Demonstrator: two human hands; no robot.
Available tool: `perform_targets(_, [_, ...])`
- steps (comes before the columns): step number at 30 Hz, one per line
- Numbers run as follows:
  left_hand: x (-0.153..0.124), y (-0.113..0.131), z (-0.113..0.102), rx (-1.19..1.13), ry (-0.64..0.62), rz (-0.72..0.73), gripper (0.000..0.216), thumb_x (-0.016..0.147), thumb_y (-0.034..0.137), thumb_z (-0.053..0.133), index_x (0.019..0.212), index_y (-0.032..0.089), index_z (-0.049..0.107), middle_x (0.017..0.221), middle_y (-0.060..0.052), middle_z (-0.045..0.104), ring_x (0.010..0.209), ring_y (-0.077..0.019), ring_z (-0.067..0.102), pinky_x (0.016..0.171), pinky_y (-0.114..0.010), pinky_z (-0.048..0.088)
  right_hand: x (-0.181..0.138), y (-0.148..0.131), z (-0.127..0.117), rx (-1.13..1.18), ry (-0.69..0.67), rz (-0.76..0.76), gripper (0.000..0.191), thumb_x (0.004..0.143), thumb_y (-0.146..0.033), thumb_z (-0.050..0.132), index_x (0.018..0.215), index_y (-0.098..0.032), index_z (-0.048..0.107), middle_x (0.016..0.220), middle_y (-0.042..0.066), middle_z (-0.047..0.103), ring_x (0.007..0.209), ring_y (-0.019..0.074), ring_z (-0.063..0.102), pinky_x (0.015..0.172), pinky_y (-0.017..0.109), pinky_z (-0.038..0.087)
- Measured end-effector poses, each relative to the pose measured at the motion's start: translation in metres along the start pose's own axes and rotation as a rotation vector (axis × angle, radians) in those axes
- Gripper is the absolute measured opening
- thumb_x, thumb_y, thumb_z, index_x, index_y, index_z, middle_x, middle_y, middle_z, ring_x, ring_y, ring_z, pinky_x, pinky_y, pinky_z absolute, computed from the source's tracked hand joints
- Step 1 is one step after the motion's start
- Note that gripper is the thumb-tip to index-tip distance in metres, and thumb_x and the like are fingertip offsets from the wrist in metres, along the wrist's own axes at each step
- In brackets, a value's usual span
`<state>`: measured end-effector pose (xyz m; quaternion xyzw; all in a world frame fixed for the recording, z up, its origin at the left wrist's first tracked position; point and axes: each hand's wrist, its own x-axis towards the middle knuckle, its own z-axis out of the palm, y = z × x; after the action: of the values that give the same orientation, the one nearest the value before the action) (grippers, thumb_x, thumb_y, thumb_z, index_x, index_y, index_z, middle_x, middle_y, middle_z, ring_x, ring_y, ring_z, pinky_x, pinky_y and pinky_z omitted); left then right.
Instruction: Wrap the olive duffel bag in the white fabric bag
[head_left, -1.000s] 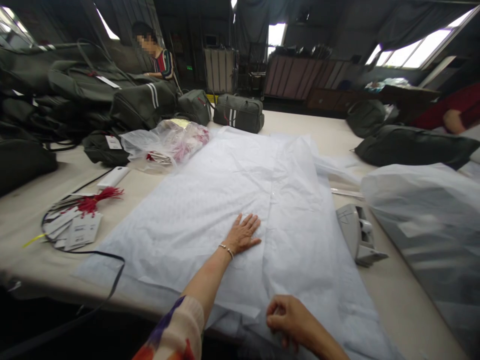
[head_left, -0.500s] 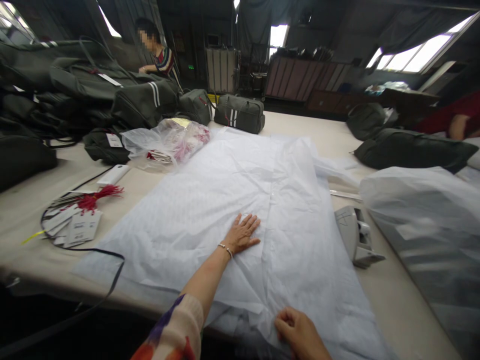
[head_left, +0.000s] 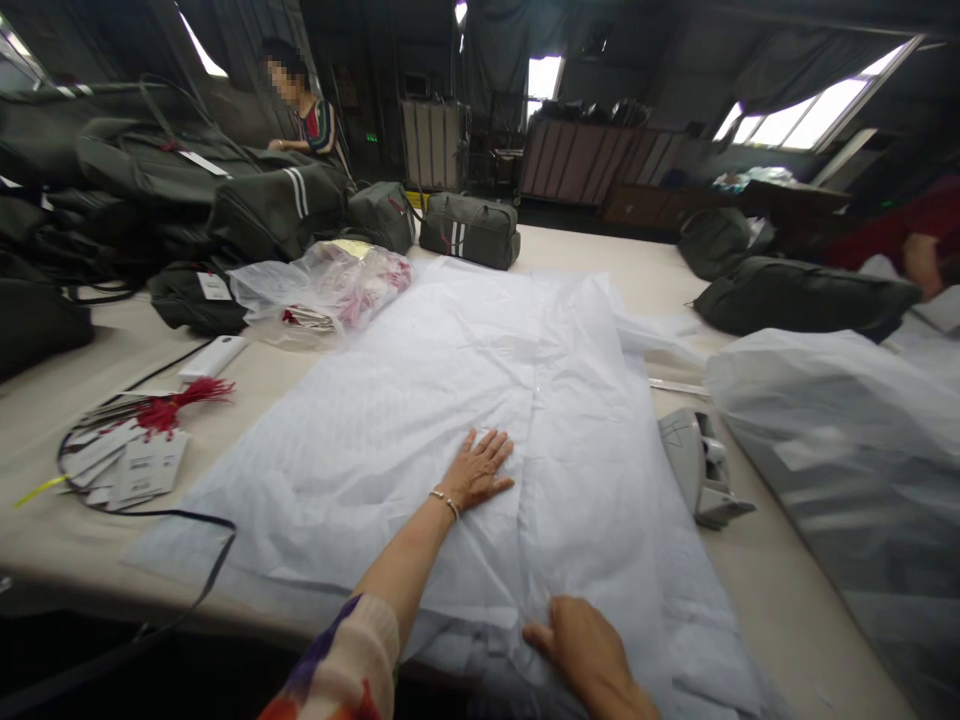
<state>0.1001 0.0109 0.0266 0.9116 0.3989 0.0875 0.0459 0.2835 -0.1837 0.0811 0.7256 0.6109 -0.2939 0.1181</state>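
Head view shows the stack of white plastic sheets [head_left: 465, 400] spread over the middle of the long table [head_left: 780, 560], unmoved over the last second. Left hand [head_left: 478, 470] has stayed flat on it, fingers spread. Right hand [head_left: 581, 650] has slid from a curled pinch at the near edge to lying flatter, fingers together on the film, so the pull on that edge looks eased

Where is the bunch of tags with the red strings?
In the head view, the tags with red strings lie on the table's left side, left of the white plastic sheet and just in front of a small white box.
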Motion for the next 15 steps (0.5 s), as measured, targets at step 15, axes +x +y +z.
perform_targets(15, [-0.002,-0.003,0.003,0.020,-0.016,0.009,0.069,0.096,0.063,0.025,0.152,0.023,0.019,0.159,-0.006,0.029,0.147,-0.0247,0.022,0.119,-0.055,0.017,-0.004,-0.004,0.035,-0.120,0.905,-1.055,0.039,0.093,-0.037,0.054,0.131,-0.026,0.056,0.120,0.002,0.070,0.109,0.0199,0.067,0.099,0.031,0.051])
